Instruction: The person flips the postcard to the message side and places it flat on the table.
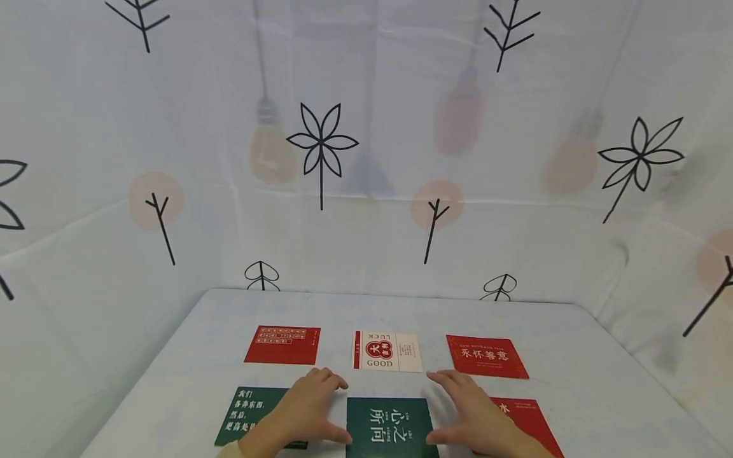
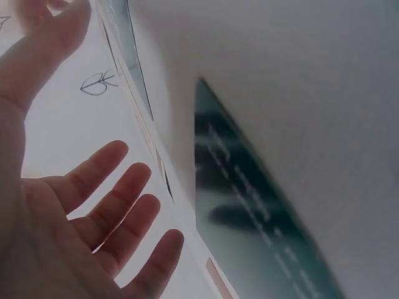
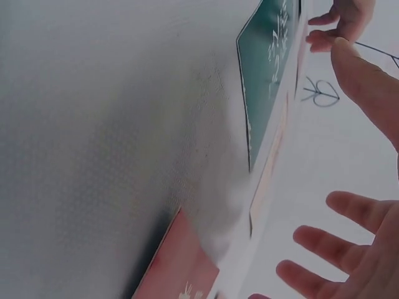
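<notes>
A dark green card [image 1: 361, 423] with white characters lies flat on the table at the front middle. My left hand [image 1: 309, 407] hovers at its left side, fingers spread and thumb near the card's edge. On the other side my right hand [image 1: 469, 413] mirrors it, thumb tip right by the card's right edge. Both hands hold nothing. Under my left forearm is another green card [image 1: 243, 413], partly hidden. A red card [image 1: 529, 420] lies partly covered by my right hand. In the right wrist view the middle green card [image 3: 265, 81] shows beyond the red card [image 3: 177, 261].
Farther back on the white table [image 1: 401, 308] lie a red card [image 1: 283, 353] at left, a cream card [image 1: 403, 353] marked GOOD LUCK in the middle, and a red card [image 1: 487, 366] at right. A white patterned cloth [image 1: 366, 242] rises behind and beside the table.
</notes>
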The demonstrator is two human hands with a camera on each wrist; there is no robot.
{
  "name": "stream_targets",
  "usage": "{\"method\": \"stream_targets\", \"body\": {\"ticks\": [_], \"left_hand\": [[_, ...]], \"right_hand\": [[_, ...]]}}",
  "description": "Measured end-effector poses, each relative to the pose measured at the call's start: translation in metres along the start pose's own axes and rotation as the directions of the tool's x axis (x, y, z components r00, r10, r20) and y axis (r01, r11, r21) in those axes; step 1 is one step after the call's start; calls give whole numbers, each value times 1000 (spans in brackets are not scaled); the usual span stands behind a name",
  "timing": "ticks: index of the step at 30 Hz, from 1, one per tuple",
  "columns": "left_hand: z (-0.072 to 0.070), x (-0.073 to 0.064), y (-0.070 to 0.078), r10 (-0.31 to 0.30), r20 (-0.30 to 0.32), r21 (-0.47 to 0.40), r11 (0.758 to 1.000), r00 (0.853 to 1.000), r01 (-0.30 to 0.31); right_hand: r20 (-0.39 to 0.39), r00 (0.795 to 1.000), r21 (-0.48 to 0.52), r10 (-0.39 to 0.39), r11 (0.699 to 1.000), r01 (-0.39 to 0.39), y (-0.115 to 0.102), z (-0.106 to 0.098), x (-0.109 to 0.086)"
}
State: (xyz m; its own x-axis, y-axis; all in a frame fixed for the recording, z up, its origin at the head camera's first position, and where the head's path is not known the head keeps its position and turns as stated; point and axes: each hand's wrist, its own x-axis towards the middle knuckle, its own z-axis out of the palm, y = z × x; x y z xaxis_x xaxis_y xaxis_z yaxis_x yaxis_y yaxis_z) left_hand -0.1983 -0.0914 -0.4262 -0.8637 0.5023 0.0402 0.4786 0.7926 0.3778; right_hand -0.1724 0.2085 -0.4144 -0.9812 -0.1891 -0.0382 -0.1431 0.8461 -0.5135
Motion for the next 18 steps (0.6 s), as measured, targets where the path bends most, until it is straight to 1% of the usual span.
{"method": "stream_targets", "body": {"ticks": [4,9,18], "left_hand": [[4,3,-1,-7,14,-35,999,1000,8],[8,7,-3,-26,46,-102,994,999,31],[5,12,-2,-84,134,-196,975,987,109]], "right_hand": [[25,999,3,-23,1000,23,-2,2,2],[61,997,8,-51,999,51,-4,2,5],[125,988,71,-89,994,81,0,2,13]]}}
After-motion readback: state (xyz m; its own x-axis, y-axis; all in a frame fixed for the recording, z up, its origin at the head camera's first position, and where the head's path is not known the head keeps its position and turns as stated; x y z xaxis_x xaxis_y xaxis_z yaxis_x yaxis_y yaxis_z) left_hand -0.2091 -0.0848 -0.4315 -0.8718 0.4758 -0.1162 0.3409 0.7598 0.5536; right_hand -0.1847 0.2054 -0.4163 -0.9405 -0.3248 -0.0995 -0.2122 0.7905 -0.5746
